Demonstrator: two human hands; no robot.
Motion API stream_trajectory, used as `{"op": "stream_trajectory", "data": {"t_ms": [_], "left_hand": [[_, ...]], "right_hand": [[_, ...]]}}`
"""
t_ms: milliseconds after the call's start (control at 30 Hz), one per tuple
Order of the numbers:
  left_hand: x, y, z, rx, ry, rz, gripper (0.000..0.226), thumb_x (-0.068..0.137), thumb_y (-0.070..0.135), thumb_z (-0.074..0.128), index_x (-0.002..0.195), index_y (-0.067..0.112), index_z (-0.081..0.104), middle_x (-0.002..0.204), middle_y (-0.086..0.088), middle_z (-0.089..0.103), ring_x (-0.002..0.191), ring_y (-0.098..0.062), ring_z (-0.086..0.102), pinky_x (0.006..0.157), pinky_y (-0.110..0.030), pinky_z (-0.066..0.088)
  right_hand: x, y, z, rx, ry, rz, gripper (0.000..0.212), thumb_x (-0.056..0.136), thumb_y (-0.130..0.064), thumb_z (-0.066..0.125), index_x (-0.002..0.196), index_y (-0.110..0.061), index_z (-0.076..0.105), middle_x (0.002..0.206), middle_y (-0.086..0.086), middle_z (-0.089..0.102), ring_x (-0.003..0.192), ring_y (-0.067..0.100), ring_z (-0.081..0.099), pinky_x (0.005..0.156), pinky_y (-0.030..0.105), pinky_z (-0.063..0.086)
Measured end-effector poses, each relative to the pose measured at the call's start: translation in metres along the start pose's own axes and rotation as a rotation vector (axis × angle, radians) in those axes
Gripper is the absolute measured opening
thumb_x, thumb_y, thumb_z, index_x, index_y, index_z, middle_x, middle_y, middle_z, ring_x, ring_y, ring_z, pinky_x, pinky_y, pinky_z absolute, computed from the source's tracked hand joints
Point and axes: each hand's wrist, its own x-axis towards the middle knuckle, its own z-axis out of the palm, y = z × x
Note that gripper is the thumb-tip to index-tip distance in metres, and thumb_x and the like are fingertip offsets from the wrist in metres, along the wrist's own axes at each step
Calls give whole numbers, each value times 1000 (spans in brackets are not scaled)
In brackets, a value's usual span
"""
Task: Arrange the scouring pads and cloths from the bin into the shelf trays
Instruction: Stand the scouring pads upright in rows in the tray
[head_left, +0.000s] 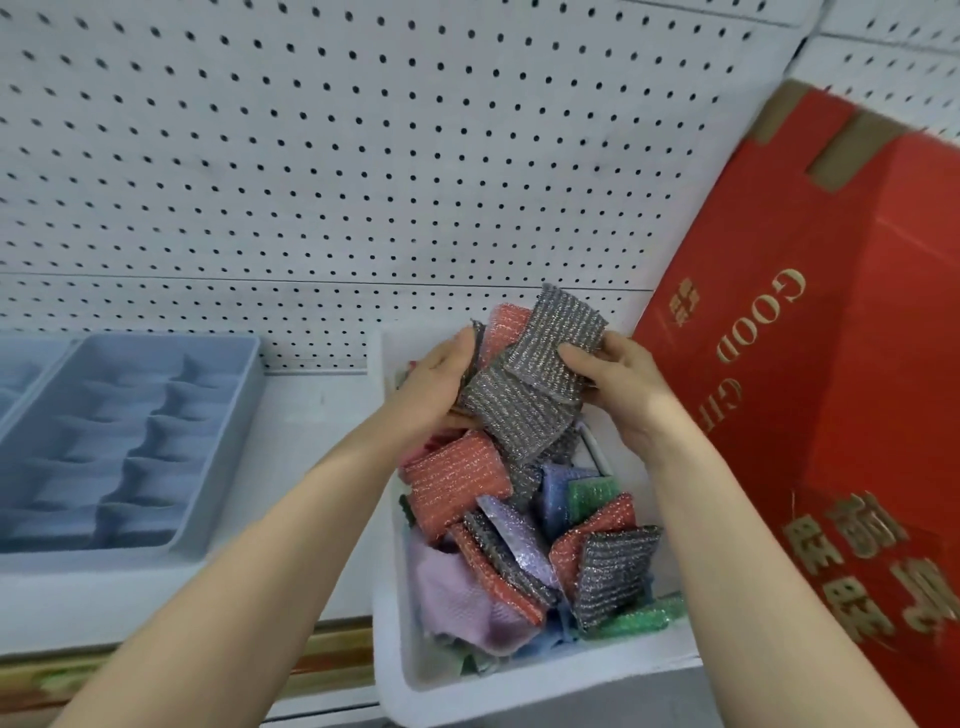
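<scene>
A white bin (519, 675) on the shelf holds several scouring pads in red, grey, green and purple, plus a lilac cloth (457, 597). Above the bin's far end, my left hand (436, 384) grips a bunch of grey glittery pads (519, 410) with a red pad behind them. My right hand (618, 384) pinches the top grey pad (561, 332) of that bunch by its right edge. A red pad (457, 483) lies just below the held bunch. A blue divided tray (130, 441) stands at the left on the shelf, its compartments bare.
A large red gift carton (831, 364) with gold lettering leans right of the bin, close to my right forearm. White pegboard (363, 156) backs the shelf. A second blue tray (21, 374) shows at the far left edge. The shelf's front lip runs along the bottom left.
</scene>
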Motion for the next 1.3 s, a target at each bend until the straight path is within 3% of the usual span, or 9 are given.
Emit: {"op": "stream_trajectory", "data": {"t_ms": [133,300,400,567,733,900,1000,1100,1300], "left_hand": [[-15,-1,0,-123,34,25,100,61,74,73,139,22,39,130,-2,59,112,-23,63,96,-49,51],[-21,-14,-21,-135,265,110,45,83,34,75,119,24,49,114,1,66,96,-16,68,80,-34,56],[-26,-20,-38,-100,383,130,46,82,35,76,118,24,49,112,3,64,100,-17,65,88,-39,54],[-40,-27,-45,-121,469,98,55,81,38,76,124,18,49,115,2,64,101,-16,65,90,-39,54],[-55,-33,-45,-136,530,91,53,80,42,76,121,22,50,112,6,65,98,-11,67,85,-32,55],[-67,-46,-41,-141,585,92,58,79,42,76,125,20,49,111,8,65,94,-6,66,74,-22,53],[-71,-50,-37,-156,618,104,56,80,41,76,125,21,49,110,10,64,94,-6,66,74,-22,52],[-75,-55,-39,-197,623,102,60,76,45,78,124,20,51,112,5,68,97,-11,68,84,-34,56],[-90,-63,-54,-261,608,105,52,78,41,78,120,20,54,111,3,70,96,-13,70,83,-35,57]], "right_hand": [[-5,4,27,-67,-90,-45,34,86,-23,74,116,-14,60,105,-4,71,84,3,70,63,18,56],[15,-2,23,-297,-85,-144,21,94,-35,62,107,-20,71,88,-9,74,79,8,70,76,31,57],[40,0,19,-719,116,-231,35,92,-41,61,120,-20,65,105,-4,70,94,14,64,83,29,46],[66,21,43,-1093,-148,-174,75,75,-66,68,131,-18,56,126,6,62,117,28,56,95,41,49],[72,17,48,-1060,-169,-194,21,90,-30,63,106,-21,73,102,3,72,84,18,59,78,27,43],[63,26,67,-1045,-225,-243,52,87,-70,50,89,-20,66,77,-6,64,73,15,60,70,29,46],[63,34,80,-1087,-162,-322,64,78,-74,55,98,-16,71,99,6,68,95,27,63,83,38,52],[53,33,97,-1254,-243,-246,81,78,-82,42,128,-21,62,133,14,50,129,40,39,105,51,37],[40,30,120,-1572,-226,-144,99,68,-83,58,137,-12,48,145,17,40,135,38,32,111,51,27]]}}
